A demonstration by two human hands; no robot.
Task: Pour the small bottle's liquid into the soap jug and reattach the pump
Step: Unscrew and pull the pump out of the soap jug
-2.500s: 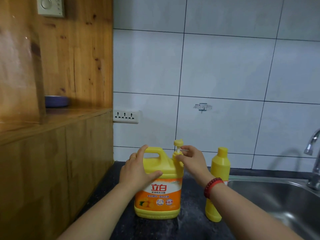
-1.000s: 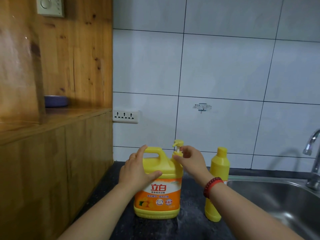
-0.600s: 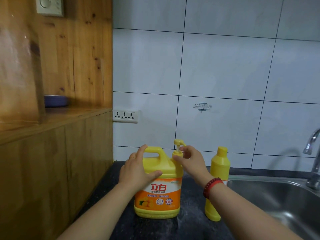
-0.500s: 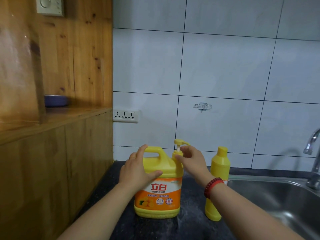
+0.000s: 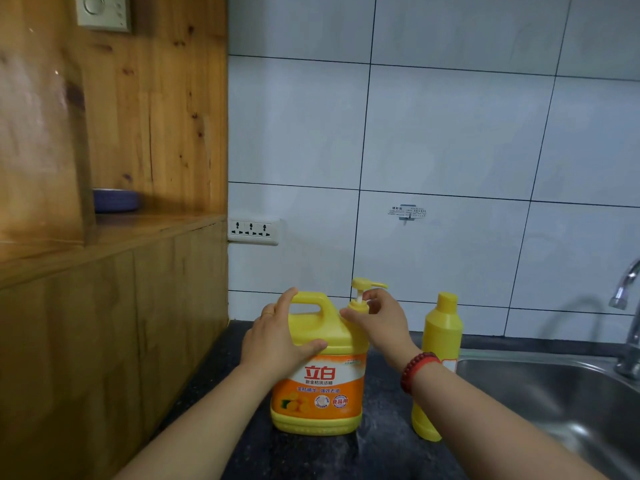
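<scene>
A yellow soap jug (image 5: 320, 386) with an orange label stands upright on the dark counter (image 5: 381, 448). My left hand (image 5: 277, 337) presses against its shoulder and handle, holding it steady. The yellow pump (image 5: 362, 293) sits on the jug's neck, its spout pointing right. My right hand (image 5: 381, 323) pinches the pump's collar between thumb and fingers. The small yellow bottle (image 5: 440, 341) stands capped to the right of the jug, partly hidden behind my right wrist.
A steel sink (image 5: 554, 403) with a tap (image 5: 627, 306) lies at the right. A wooden cabinet (image 5: 104, 306) walls the left side, with a blue bowl (image 5: 116, 199) on its shelf. A socket strip (image 5: 254, 231) is on the tiled wall.
My right hand has turned the pump on the jug's neck; the spout has swung round to point right. The left hand and the small bottle have stayed put.
</scene>
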